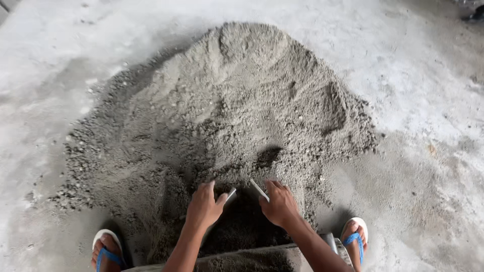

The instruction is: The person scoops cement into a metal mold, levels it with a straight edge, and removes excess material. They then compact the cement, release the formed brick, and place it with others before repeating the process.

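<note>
Grey concrete floor (428, 90), dusty and pale, carries everything listed below.

Item one: large heap of grey sand and gravel mix (227, 111), spread across the middle of the floor, loose stones scattered at its left edge.

Item two: our left hand (204, 205), fingers curled around the end of a thin pale blade-like piece (231, 194) at the near foot of the heap.

Item three: our right hand (279, 204), closed on a second thin pale strip (259, 190), just beside the left. We cannot tell whether the two pieces belong to one tool.

Item four: grey container (267, 257) at the bottom edge between our forearms, holding the same mix.

Item five: two white sandals with blue straps, left foot (107, 251), right foot (355, 236).
</note>
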